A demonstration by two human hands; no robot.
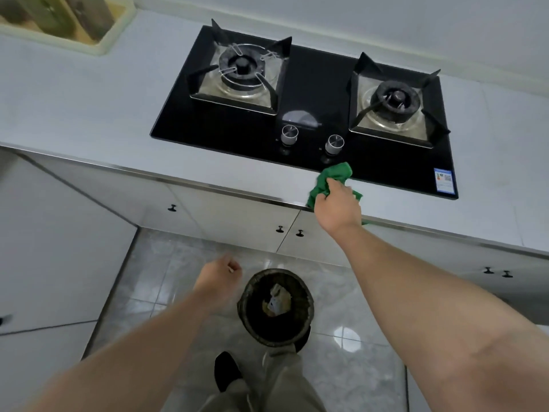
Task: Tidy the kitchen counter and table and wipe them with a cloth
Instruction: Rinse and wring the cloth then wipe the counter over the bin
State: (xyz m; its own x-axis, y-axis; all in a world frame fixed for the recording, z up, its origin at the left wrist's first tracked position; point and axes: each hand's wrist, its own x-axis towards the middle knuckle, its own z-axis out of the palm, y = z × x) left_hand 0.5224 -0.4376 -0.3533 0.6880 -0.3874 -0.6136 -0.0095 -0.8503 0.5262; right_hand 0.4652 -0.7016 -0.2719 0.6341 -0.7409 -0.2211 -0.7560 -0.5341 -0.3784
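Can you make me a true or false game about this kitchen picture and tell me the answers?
1. The right hand holds a green cloth. True.
2. The cloth is at the front edge of the counter, by the stove. True.
3. A pot sits on the left burner. False: both burners are bare.
4. The bin on the floor is empty. False: there is rubbish inside.
5. The left hand holds a sponge. False: it is loosely closed beside the bin, with no sponge.

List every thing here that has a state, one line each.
Green cloth: bunched, gripped, on the counter edge.
Right hand: closed on the cloth.
Left hand: loosely curled, apparently empty.
Bin: open, rubbish inside.
Burners: unlit, nothing on them.
Cupboard doors: shut.
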